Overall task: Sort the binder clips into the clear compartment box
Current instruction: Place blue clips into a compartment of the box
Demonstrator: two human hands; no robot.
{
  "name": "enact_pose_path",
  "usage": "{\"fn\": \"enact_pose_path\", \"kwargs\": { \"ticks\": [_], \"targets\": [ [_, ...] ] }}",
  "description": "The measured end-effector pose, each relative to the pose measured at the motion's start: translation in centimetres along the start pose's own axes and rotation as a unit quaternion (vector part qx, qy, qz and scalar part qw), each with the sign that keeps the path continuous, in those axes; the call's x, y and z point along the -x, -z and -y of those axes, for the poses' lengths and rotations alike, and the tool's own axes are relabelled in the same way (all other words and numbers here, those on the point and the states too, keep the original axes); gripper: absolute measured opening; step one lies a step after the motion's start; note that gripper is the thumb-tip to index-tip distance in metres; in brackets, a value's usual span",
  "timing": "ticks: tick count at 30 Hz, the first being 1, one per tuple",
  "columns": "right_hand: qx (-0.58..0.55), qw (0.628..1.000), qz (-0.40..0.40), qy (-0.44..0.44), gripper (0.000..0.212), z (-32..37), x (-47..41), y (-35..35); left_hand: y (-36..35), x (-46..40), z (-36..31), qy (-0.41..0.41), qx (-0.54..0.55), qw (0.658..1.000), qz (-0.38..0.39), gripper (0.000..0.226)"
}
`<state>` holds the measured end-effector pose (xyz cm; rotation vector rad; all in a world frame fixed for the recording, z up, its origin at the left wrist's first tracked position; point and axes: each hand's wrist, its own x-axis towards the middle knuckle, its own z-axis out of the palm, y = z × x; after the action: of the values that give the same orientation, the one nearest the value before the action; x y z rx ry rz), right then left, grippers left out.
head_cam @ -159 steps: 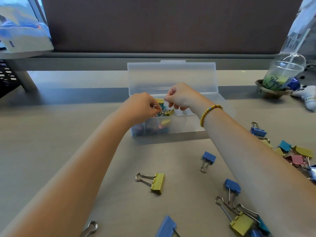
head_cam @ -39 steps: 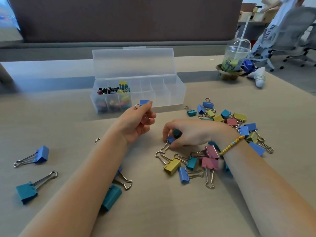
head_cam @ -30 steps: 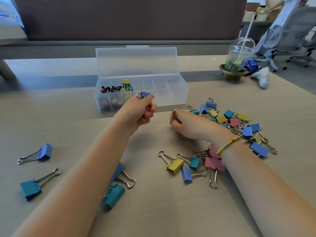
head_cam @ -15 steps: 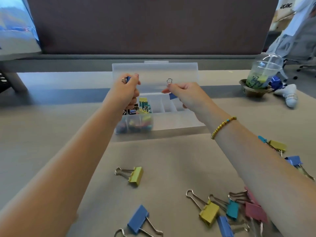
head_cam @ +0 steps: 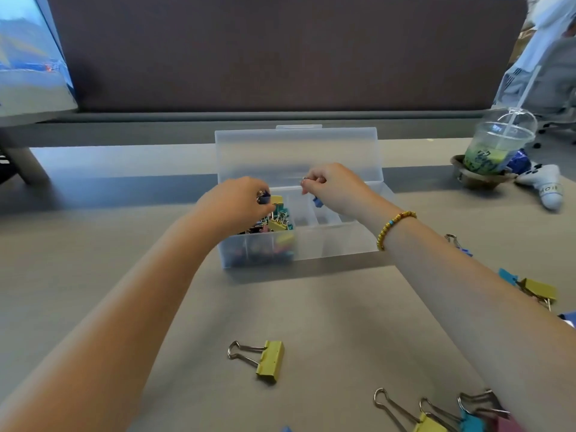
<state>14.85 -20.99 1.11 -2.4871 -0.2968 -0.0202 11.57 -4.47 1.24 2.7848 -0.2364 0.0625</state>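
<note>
Sitting on the grey table with its lid standing upright at the back, the clear box is a frosted, see-through plastic case split by thin walls into a row of compartments. Its leftmost compartments hold a heap of small clips in yellow, teal, pink and black with silver wire handles, while the sections to the right look mostly bare. Over that filled end, the left hand has its fingers curled and pinched on a small dark blue clip. Just beside it, above the middle compartments, the right hand pinches the silver wire handle of a blue clip that hangs below its fingers into the box; a bracelet of yellow beads sits on that wrist. Nearer the camera a larger yellow clip lies alone on the table, and more clips in yellow, teal and pink lie at the lower right edge, with another few further right. At the far right stands a plastic cup with a domed lid and straw, holding a green drink; its printed lettering is too blurred to read. Beside it lies a white object with dark letters that look like "HOI", partly cut off.
</note>
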Motion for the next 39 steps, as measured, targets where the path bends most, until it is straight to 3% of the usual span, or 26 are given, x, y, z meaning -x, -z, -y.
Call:
{"fn": "enact_pose_path", "kwargs": {
  "ticks": [5, 7, 10, 15, 23, 33, 39],
  "targets": [
    [-0.058, 0.998, 0.025, -0.007, 0.025, 0.6, 0.3, 0.2, 0.4, 0.4, -0.1, -0.011, -0.038, 0.998, 0.058, 0.025],
    [-0.052, 0.999, 0.002, 0.003, 0.019, 0.5, 0.2, 0.1, -0.2, 0.5, -0.2, -0.014, -0.028, 0.999, 0.037, 0.022],
    [-0.005, 0.999, -0.034, 0.018, 0.005, 0.0, -0.1, -0.2, -0.4, 0.6, -0.2, -0.025, 0.001, 0.999, -0.022, 0.023],
    [0.055, 0.996, -0.015, 0.062, 0.017, -0.5, 0.1, -0.6, 0.0, 1.5, 0.2, -0.058, 0.003, 0.997, 0.043, 0.029],
    [0.305, 0.947, 0.016, 0.098, 0.020, 0.0, -0.7, -1.6, -0.5, 0.5, -0.7, -0.073, -0.066, 0.995, 0.022, 0.025],
    [0.412, 0.899, 0.058, 0.136, 0.021, 0.4, -0.3, -0.8, -0.5, 0.5, 0.2, -0.042, 0.081, 0.996, 0.001, 0.023],
    [0.388, 0.906, 0.131, 0.108, 0.035, 0.9, -0.1, -0.3, 0.4, 0.5, 0.9, -0.015, 0.157, 0.986, -0.056, 0.026]
  ]
}}
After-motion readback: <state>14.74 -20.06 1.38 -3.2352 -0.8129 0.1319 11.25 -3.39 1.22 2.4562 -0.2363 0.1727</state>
